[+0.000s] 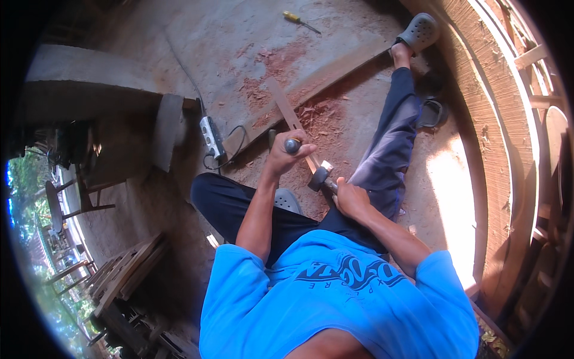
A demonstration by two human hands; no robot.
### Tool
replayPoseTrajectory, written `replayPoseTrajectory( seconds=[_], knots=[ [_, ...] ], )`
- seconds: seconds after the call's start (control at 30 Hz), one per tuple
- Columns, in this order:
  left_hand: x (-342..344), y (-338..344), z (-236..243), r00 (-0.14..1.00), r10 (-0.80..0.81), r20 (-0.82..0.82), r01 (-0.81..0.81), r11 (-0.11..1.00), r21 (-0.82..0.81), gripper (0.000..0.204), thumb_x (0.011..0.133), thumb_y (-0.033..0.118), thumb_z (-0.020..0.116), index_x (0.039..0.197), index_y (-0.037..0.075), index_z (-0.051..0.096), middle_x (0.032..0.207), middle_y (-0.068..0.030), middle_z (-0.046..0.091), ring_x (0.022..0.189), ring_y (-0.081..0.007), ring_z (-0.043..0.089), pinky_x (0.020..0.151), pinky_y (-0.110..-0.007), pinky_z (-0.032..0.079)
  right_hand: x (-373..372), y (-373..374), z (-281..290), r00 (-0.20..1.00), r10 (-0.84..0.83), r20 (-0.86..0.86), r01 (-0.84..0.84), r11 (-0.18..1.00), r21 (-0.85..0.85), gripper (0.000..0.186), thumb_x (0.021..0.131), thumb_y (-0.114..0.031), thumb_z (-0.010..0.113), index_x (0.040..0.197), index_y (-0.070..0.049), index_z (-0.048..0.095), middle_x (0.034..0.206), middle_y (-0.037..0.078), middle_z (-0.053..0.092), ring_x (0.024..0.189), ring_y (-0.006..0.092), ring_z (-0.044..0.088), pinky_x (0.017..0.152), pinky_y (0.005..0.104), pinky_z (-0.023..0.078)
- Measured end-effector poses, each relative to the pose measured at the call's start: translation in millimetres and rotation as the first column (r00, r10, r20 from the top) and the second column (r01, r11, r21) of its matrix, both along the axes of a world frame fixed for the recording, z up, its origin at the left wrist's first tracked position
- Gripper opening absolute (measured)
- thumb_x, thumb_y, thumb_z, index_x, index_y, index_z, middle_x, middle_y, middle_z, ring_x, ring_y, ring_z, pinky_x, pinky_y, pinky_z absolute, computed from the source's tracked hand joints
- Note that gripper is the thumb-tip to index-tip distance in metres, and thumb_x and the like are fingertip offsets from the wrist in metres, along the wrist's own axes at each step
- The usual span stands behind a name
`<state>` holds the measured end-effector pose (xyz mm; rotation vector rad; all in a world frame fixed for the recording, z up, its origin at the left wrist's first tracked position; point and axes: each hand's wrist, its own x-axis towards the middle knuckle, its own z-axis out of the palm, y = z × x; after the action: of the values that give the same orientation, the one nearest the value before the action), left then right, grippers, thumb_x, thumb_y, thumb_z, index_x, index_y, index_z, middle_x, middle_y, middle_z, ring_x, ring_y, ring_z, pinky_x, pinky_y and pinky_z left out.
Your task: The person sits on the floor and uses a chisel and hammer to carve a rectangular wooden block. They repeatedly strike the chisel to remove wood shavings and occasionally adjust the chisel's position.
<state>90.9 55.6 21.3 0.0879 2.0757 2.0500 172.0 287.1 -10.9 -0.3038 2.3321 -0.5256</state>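
My left hand (283,157) is closed round the upright handle of what looks like a chisel; its rounded dark end (292,145) faces up, and the blade is hidden below the fist. In my right hand (353,200) is the handle of a hammer. Its dark head (320,178) lies low between my legs, just right of the left fist. A narrow reddish wooden strip (283,103) with a slot in it runs under both hands, from between my legs out across a long plank. The hammer head is close to the strip's near end; whether they touch I cannot tell.
The long plank (323,81) lies on the floor amid red shavings (323,119). A white power strip (210,137) with a cable is at left. Beyond lies a yellow-handled screwdriver (292,17). A big timber (490,119) stands at right, near a loose sandal (431,113).
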Motion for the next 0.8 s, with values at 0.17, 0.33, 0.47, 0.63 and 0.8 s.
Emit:
replayPoseTrajectory(
  seconds=[0.17, 0.33, 0.47, 0.63, 0.8],
  knots=[
    [16.8, 21.8, -28.7, 0.937, 0.345, -0.059, -0.345, 0.939, 0.02, 0.018, 0.084, 0.011, 0.083, 0.086, 0.006, 0.065, 0.082, 0.0014, 0.06, 0.079, -0.0073, 0.056, 0.07, -0.025, 0.047, -32.8, 0.6, 30.2, 0.985, 0.125, 0.121, -0.128, 0.992, 0.017, 0.05, 0.09, -0.036, 0.073, 0.121, 0.001, 0.057, 0.112, 0.026, 0.069, 0.104, 0.0432, 0.068, 0.088, 0.0516, 0.055],
    [20.7, 15.5, -65.5, 0.949, 0.307, -0.073, -0.31, 0.95, -0.034, 0.016, 0.085, 0.007, 0.08, 0.092, 0.005, 0.067, 0.091, -0.0011, 0.066, 0.082, -0.0086, 0.06, 0.071, -0.027, 0.051, -104.4, -31.4, 74.4, 0.916, -0.33, -0.228, 0.068, 0.688, -0.723, 0.059, 0.089, -0.038, 0.077, 0.13, 0.001, 0.06, 0.121, 0.023, 0.067, 0.112, 0.0325, 0.068, 0.096, 0.039, 0.053],
    [22.3, 5.0, -91.5, 0.97, 0.224, -0.093, -0.221, 0.975, 0.037, 0.028, 0.093, 0.01, 0.072, 0.118, 0.003, 0.061, 0.112, -0.0071, 0.063, 0.104, -0.0144, 0.061, 0.089, -0.031, 0.052, -133.6, -90.3, 75.1, 0.986, -0.109, -0.123, -0.064, 0.437, -0.897, 0.039, 0.09, -0.037, 0.075, 0.103, 0.0, 0.072, 0.096, 0.017, 0.072, 0.091, 0.0284, 0.071, 0.081, 0.0382, 0.055],
    [32.5, -2.3, -123.2, 0.922, 0.215, -0.322, -0.309, 0.91, -0.277, 0.038, 0.093, 0.01, 0.07, 0.128, 0.003, 0.058, 0.119, -0.009, 0.065, 0.112, -0.0181, 0.062, 0.091, -0.034, 0.052, -136.1, -117.3, 48.7, 0.996, 0.089, -0.003, -0.042, 0.436, -0.899, 0.045, 0.093, -0.038, 0.072, 0.07, 0.0, 0.065, 0.061, 0.009, 0.06, 0.058, 0.015, 0.053, 0.058, 0.0365, 0.044],
    [34.2, -3.1, -143.1, 0.957, 0.284, -0.057, -0.283, 0.959, 0.016, 0.035, 0.094, 0.01, 0.069, 0.126, 0.002, 0.059, 0.119, -0.0114, 0.066, 0.112, -0.0194, 0.063, 0.091, -0.034, 0.052, -117.8, -129.5, 45.4, 0.966, -0.256, -0.036, 0.116, 0.557, -0.822, 0.059, 0.096, -0.041, 0.067, 0.058, 0.001, 0.051, 0.049, 0.006, 0.037, 0.049, 0.0099, 0.036, 0.047, 0.0365, 0.031]
  ],
)
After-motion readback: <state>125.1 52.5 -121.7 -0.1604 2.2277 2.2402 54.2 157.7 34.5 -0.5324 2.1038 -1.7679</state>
